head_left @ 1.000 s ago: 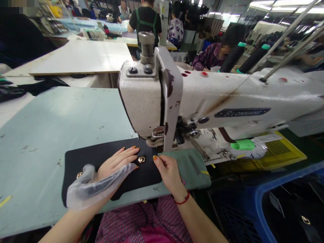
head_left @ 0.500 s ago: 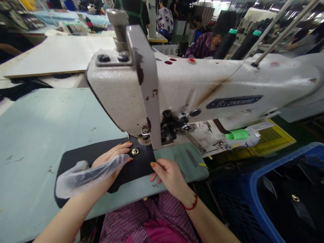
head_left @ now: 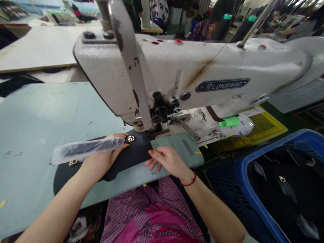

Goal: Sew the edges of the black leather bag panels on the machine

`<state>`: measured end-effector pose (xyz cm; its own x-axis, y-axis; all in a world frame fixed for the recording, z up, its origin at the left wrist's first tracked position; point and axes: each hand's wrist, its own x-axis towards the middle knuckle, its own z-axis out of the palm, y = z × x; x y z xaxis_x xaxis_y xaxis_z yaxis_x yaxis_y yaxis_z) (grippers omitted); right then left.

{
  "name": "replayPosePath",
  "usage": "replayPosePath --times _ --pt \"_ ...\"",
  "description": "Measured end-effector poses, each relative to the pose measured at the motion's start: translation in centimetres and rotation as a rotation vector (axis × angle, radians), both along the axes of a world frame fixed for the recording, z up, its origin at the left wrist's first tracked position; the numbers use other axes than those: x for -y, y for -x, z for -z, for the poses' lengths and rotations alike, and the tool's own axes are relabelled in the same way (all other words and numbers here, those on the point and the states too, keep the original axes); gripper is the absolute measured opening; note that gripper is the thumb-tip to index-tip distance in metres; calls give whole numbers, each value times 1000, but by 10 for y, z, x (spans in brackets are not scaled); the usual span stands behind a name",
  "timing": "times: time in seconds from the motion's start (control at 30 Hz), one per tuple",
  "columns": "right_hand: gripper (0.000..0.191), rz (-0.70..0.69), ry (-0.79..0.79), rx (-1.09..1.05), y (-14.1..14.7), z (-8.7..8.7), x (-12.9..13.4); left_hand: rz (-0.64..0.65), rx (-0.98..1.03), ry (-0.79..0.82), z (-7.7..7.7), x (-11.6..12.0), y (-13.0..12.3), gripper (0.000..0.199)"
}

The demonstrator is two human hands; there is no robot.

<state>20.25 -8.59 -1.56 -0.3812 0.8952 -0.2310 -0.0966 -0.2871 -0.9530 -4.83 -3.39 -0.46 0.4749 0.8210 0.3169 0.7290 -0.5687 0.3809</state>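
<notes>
A black leather-like panel lies on the pale green sewing table, its far right edge under the needle area of the sewing machine. My left hand rests flat on the panel, fingers stretched out beside a gold buckle. Across the back of that hand lies a strap in clear plastic wrap, with another gold buckle near its left end. My right hand pinches the panel's right edge between thumb and forefinger, its other fingers loosely curled below.
At the right stands a blue plastic basket holding black pieces with gold buckles and plastic wrap. A yellow crate sits behind it. The pale green tabletop extends left, with a white board beyond. Other people work in the background.
The view has tilted down, so the machine appears higher and further left. The plastic-wrapped strap lies more level, and the buckle near its left end now shows. Both hands stay on the panel.
</notes>
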Motion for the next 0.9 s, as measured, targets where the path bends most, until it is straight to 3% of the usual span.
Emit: replayPosePath --times 0.27,0.67,0.9 --pt "49 -5 -8 -52 3 0 1 -33 -10 55 -4 -4 2 32" --pt "50 62 -13 -32 9 17 8 -12 -20 45 -7 0 -2 32" --pt "54 149 -107 89 14 39 10 75 -45 -63 10 -3 7 19"
